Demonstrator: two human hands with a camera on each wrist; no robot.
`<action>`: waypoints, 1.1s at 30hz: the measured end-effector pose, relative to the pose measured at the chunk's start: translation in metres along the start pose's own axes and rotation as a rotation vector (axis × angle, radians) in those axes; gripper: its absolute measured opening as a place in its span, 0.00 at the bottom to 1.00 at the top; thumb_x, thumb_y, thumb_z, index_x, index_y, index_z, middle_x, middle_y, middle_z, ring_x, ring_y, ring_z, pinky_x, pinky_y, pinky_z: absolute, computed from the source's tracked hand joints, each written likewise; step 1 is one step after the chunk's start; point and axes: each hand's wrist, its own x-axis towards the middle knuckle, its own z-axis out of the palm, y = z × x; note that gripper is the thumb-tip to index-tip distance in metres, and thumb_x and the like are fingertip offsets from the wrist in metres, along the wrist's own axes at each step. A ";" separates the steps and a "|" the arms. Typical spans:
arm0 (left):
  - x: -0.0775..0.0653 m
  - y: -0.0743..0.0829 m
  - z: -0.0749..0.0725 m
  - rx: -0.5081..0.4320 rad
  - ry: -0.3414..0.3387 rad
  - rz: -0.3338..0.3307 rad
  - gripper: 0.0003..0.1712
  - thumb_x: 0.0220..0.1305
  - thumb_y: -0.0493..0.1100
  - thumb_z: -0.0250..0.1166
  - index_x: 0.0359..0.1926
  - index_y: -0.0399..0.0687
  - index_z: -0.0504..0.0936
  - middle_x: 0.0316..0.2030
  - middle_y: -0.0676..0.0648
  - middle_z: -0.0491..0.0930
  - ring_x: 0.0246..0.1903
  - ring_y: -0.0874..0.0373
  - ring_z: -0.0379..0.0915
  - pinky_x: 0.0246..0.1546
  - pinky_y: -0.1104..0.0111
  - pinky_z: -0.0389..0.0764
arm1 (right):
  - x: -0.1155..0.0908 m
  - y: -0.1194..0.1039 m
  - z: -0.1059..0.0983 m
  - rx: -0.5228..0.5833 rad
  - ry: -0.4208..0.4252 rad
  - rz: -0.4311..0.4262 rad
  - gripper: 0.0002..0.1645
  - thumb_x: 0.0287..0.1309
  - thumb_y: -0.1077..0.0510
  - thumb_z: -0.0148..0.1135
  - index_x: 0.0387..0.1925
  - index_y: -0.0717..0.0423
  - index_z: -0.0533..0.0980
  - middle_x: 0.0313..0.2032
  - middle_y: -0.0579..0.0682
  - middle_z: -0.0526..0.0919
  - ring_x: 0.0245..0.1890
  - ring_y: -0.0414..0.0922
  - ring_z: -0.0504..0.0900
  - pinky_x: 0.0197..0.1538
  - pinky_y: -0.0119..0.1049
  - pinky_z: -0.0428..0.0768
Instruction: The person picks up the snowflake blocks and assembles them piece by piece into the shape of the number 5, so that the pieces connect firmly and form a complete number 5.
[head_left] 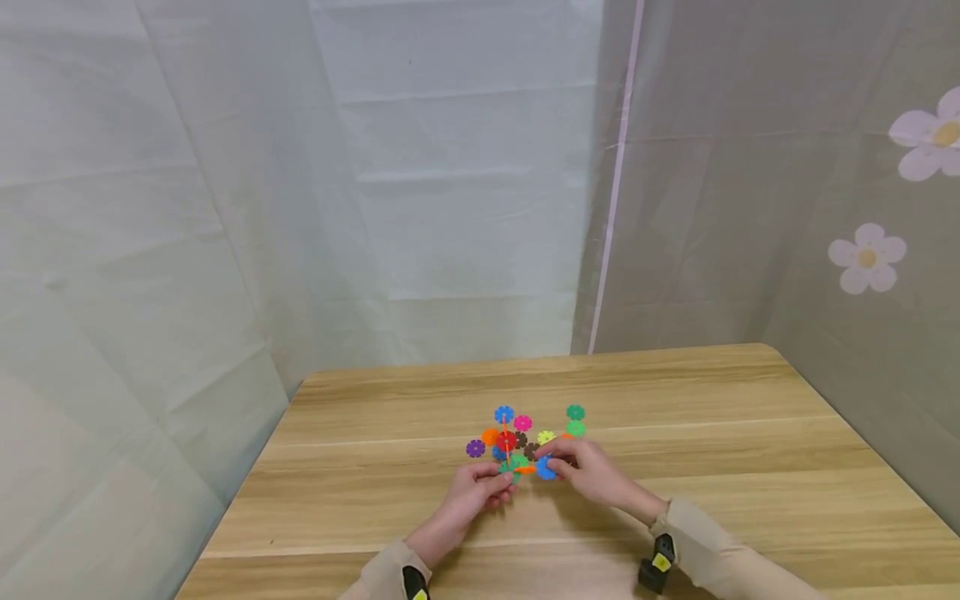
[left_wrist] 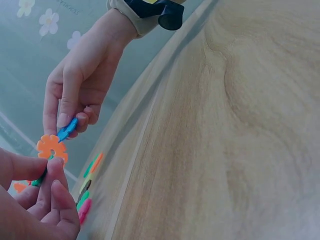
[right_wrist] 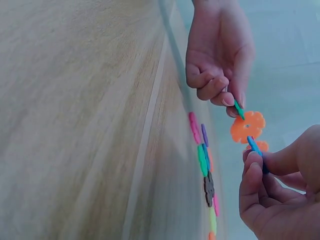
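Observation:
My left hand (head_left: 472, 490) pinches a green notched disc (head_left: 510, 473) between thumb and fingers. Slotted to that disc is an orange snowflake disc (left_wrist: 51, 146), seen edge-on from the head. On the orange disc's other side, a blue disc (head_left: 546, 469) is pinched by my right hand (head_left: 592, 473); its edge meets the orange rim in the left wrist view. Above the green disc in the head view, a red disc (head_left: 506, 441) lines up with thin edge-on orange pieces and a blue disc (head_left: 504, 414) at the top. Both hands are above the table.
Loose discs lie on the wooden table (head_left: 360, 467) behind the hands: purple (head_left: 476, 448), pink (head_left: 522, 423), yellow (head_left: 546, 437), dark brown (right_wrist: 209, 189) and green (head_left: 575, 412) among them. Pale curtains (head_left: 450, 208) hang behind the table.

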 end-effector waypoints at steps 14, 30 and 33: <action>-0.004 0.002 0.006 -0.054 0.016 0.038 0.16 0.63 0.34 0.63 0.45 0.20 0.78 0.30 0.41 0.86 0.23 0.66 0.77 0.29 0.77 0.78 | 0.000 -0.008 0.006 0.151 0.102 0.088 0.06 0.61 0.68 0.60 0.39 0.66 0.76 0.27 0.53 0.82 0.24 0.43 0.80 0.27 0.33 0.80; -0.004 0.003 0.009 0.017 0.074 0.118 0.12 0.63 0.32 0.62 0.40 0.20 0.78 0.30 0.35 0.85 0.25 0.66 0.77 0.29 0.76 0.79 | 0.000 -0.010 0.014 0.196 0.141 0.107 0.04 0.62 0.66 0.60 0.32 0.62 0.74 0.25 0.52 0.81 0.23 0.41 0.78 0.26 0.32 0.79; -0.002 0.004 0.006 0.044 0.055 0.147 0.11 0.64 0.32 0.60 0.39 0.21 0.76 0.33 0.31 0.83 0.27 0.65 0.78 0.32 0.75 0.81 | 0.001 -0.012 0.013 0.226 0.136 0.105 0.04 0.62 0.64 0.60 0.34 0.63 0.75 0.27 0.54 0.83 0.24 0.42 0.79 0.31 0.39 0.83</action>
